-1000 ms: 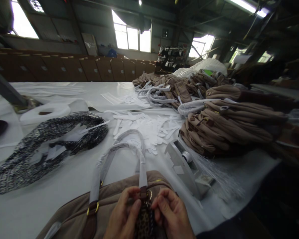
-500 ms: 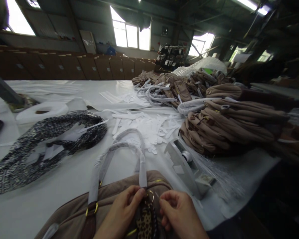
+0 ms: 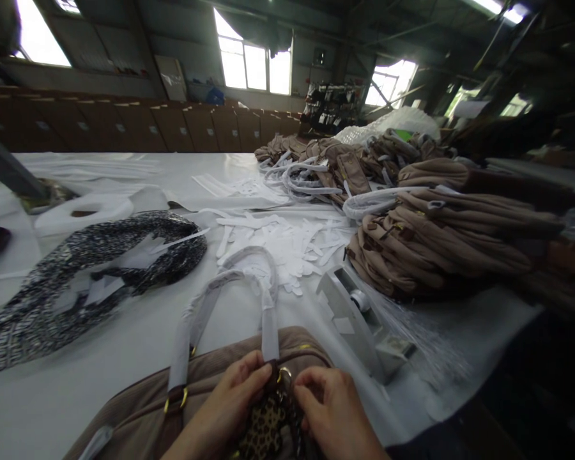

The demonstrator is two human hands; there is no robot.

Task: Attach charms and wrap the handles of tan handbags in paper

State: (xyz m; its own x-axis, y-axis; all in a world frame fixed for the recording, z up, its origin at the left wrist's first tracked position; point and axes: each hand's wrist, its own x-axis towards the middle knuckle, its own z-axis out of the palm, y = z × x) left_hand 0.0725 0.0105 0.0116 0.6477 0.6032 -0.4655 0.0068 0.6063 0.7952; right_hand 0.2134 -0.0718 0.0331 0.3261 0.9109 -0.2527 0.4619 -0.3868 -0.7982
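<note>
A taupe handbag (image 3: 138, 409) lies before me, its two handles (image 3: 269, 332) wrapped in white paper. My left hand (image 3: 234, 399) is closed on the brown leather tab at the foot of the right-hand handle post, beside a gold ring (image 3: 284, 374). Below that ring hangs a leopard-print charm (image 3: 262, 425), partly covered by my fingers. My right hand (image 3: 333, 409) is pinched close by the ring and the charm's dark braided strap. Whatever sits between its fingertips is too small to name.
Right of the bag stands a grey tape dispenser (image 3: 364, 319). Behind it, taupe bags (image 3: 441, 243) are piled high. White paper strips (image 3: 287, 246) litter the table's middle. A black-and-white patterned bag (image 3: 138, 268) holding paper scraps lies left. Cardboard boxes (image 3: 138, 128) line the back.
Both hands have shifted slightly left, with the handle's foot and the charm. My right hand's pinch is nearer the gold ring. The bag body has hardly moved.
</note>
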